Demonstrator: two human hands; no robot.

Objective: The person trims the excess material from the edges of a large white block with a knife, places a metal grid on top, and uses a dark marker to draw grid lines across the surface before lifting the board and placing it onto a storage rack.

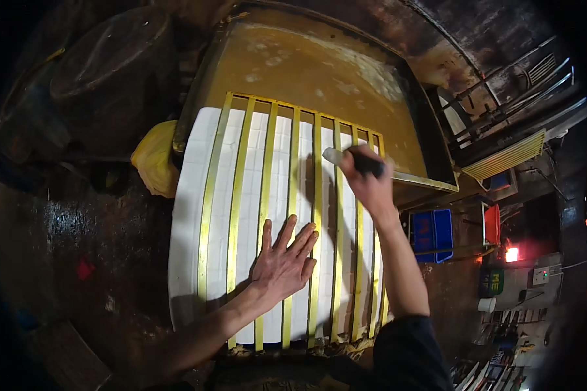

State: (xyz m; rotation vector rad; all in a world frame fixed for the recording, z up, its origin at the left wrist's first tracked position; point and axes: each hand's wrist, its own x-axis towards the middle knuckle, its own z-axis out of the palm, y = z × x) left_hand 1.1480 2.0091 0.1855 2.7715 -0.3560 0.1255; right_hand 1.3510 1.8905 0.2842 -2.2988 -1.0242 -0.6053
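Observation:
A broad white slab [279,183], probably tofu and marked with a grid of lines, lies before me. Over it is a frame of long yellow slats [262,195], running away from me. My left hand [283,264] rests flat on the middle slats with its fingers spread. In my right hand [369,183] is a dark-handled tool [367,163], apparently a knife or scraper. Its short, pale, blunt-ended blade [332,156] points left above the slats towards the far right of the frame. Motion blurs this hand, and I cannot tell whether the blade touches the slab.
Beyond the slab stands a large metal vat [425,179] of brownish liquid. A yellow cloth bundle [156,159] sits at its left corner, near a dark drum [112,63]. Blue crates [431,234], a second slatted rack [506,155] and a red container [492,224] are to the right.

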